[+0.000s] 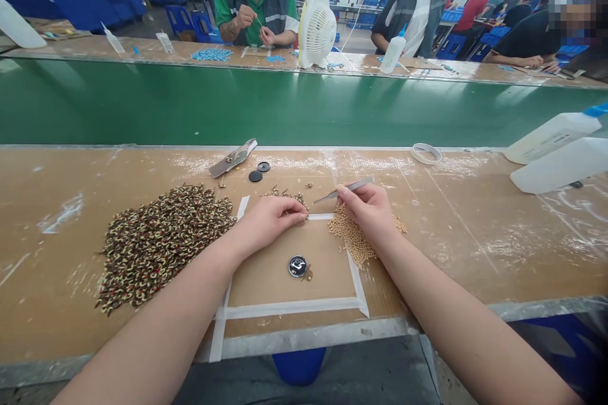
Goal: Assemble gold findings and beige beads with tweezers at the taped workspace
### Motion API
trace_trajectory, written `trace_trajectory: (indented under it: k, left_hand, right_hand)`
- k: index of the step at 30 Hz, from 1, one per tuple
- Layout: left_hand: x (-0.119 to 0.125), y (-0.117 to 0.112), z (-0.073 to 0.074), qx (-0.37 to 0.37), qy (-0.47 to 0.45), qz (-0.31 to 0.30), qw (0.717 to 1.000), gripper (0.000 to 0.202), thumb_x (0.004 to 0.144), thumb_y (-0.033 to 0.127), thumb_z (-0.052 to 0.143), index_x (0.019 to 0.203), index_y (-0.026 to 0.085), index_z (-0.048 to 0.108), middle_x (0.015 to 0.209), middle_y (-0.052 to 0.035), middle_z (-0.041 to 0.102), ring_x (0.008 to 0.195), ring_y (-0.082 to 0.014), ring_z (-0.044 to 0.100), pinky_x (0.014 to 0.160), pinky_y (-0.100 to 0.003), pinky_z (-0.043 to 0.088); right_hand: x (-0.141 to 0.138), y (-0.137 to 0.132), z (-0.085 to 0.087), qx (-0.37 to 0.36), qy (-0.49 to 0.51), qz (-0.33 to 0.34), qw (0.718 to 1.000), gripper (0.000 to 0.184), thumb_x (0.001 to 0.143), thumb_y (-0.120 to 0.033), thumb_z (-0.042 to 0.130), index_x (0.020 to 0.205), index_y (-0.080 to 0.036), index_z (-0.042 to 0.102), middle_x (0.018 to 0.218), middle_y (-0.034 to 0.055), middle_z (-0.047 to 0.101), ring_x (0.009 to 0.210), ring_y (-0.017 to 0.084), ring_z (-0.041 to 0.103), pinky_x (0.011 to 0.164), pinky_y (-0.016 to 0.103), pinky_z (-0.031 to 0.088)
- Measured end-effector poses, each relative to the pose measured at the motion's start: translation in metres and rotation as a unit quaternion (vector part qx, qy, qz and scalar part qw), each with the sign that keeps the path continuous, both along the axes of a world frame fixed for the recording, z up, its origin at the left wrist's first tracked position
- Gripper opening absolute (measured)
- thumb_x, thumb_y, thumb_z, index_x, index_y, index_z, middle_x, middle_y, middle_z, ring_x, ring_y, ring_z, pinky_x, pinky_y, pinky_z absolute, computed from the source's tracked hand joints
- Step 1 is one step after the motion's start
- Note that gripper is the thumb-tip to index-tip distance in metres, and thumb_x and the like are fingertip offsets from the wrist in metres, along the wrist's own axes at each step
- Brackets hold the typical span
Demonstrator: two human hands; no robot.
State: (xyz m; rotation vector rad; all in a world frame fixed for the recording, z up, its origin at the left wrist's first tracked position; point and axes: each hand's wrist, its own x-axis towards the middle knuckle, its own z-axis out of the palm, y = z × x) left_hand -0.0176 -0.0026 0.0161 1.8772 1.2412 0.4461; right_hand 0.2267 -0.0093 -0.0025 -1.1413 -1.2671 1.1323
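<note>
2 hands mid-frame: R hand (373,210) grips tweezers (357,185) w/ tips aimed left, prob for tiny bits. L hand (275,220) pinched, can't tell on what. Beads (354,239) centre-right, dark pieces (166,240) centre-left, prob for ez reach; blk disc (297,266) lower centre.

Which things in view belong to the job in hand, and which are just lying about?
Probably in the job:
tweezers in the right hand
heap of mottled pieces at left
pile of tan beads by the right hand
dark round piece inside the tape frame

Apparently just lying about:
white ring
plastic bottles at right
white fan
</note>
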Motion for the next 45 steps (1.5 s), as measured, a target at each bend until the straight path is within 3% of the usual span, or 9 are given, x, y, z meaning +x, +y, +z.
trace_trajectory:
  k: [5, 8, 10, 15, 21, 33, 45]
  left_hand:
    - [0.0, -0.002, -0.001, -0.037, -0.034, 0.026, 0.998, 0.028, 0.099, 0.047, 0.057, 0.103, 0.024, 0.071, 0.075, 0.0004, 0.074, 0.057, -0.014, 0.058, 0.062, -0.029, 0.044]
    - [0.003, -0.003, 0.001, -0.082, -0.1, 0.036, 0.991, 0.025, 0.099, 0.045, 0.059, 0.104, 0.022, 0.068, 0.09, -0.0017, 0.079, 0.047, -0.0084, 0.048, 0.056, -0.027, 0.041]
    - [0.006, -0.004, 0.001, -0.103, -0.124, 0.048, 0.986, 0.023, 0.096, 0.043, 0.062, 0.103, 0.021, 0.068, 0.102, -0.0044, 0.08, 0.046, -0.0066, 0.045, 0.051, -0.026, 0.038]
    - [0.008, -0.003, -0.004, -0.12, -0.122, 0.051, 0.984, 0.023, 0.093, 0.04, 0.066, 0.105, 0.022, 0.074, 0.099, -0.0058, 0.08, 0.047, -0.007, 0.043, 0.046, -0.024, 0.034]
    - [0.008, -0.004, -0.004, -0.131, -0.132, 0.041, 0.982, 0.025, 0.091, 0.041, 0.07, 0.108, 0.022, 0.069, 0.1, -0.0069, 0.08, 0.056, -0.0103, 0.053, 0.044, -0.022, 0.036]
    - [0.01, -0.005, -0.001, -0.119, -0.119, 0.063, 0.984, 0.03, 0.092, 0.042, 0.07, 0.116, 0.024, 0.065, 0.102, -0.0052, 0.081, 0.046, -0.0062, 0.043, 0.044, -0.022, 0.037]
    - [0.012, -0.005, 0.0, -0.128, -0.119, 0.072, 0.982, 0.024, 0.09, 0.043, 0.071, 0.098, 0.023, 0.06, 0.099, -0.0042, 0.081, 0.044, -0.0058, 0.044, 0.042, -0.022, 0.035]
  right_hand:
    - [0.001, 0.001, 0.003, -0.008, 0.025, -0.003, 1.0, 0.037, 0.086, -0.052, 0.079, 0.068, -0.021, 0.07, 0.047, -0.0065, 0.037, 0.043, 0.008, 0.027, 0.046, 0.029, 0.013]
    - [0.001, 0.001, 0.004, 0.001, 0.025, -0.005, 1.0, 0.037, 0.086, -0.052, 0.079, 0.068, -0.021, 0.07, 0.049, -0.0059, 0.039, 0.044, 0.008, 0.028, 0.047, 0.03, 0.014]
    - [0.001, 0.001, 0.004, 0.008, 0.02, -0.005, 1.0, 0.036, 0.086, -0.051, 0.079, 0.068, -0.021, 0.07, 0.049, -0.0057, 0.04, 0.044, 0.008, 0.028, 0.047, 0.03, 0.014]
    - [0.0, 0.0, 0.003, 0.031, -0.03, -0.017, 0.999, 0.036, 0.088, -0.049, 0.077, 0.067, -0.02, 0.07, 0.05, -0.0053, 0.042, 0.046, 0.009, 0.032, 0.047, 0.029, 0.02]
    - [-0.002, -0.001, 0.004, 0.058, -0.081, -0.015, 0.995, 0.033, 0.089, -0.044, 0.075, 0.067, -0.02, 0.07, 0.055, -0.0038, 0.05, 0.052, 0.01, 0.039, 0.051, 0.029, 0.03]
    - [-0.003, -0.001, 0.004, 0.045, -0.105, -0.003, 0.993, 0.036, 0.089, -0.044, 0.074, 0.063, -0.019, 0.068, 0.054, -0.004, 0.05, 0.051, 0.01, 0.04, 0.051, 0.029, 0.031]
    - [-0.004, 0.0, 0.005, 0.045, -0.125, -0.007, 0.991, 0.038, 0.089, -0.047, 0.073, 0.063, -0.02, 0.067, 0.054, -0.0031, 0.052, 0.051, 0.01, 0.041, 0.051, 0.03, 0.032]
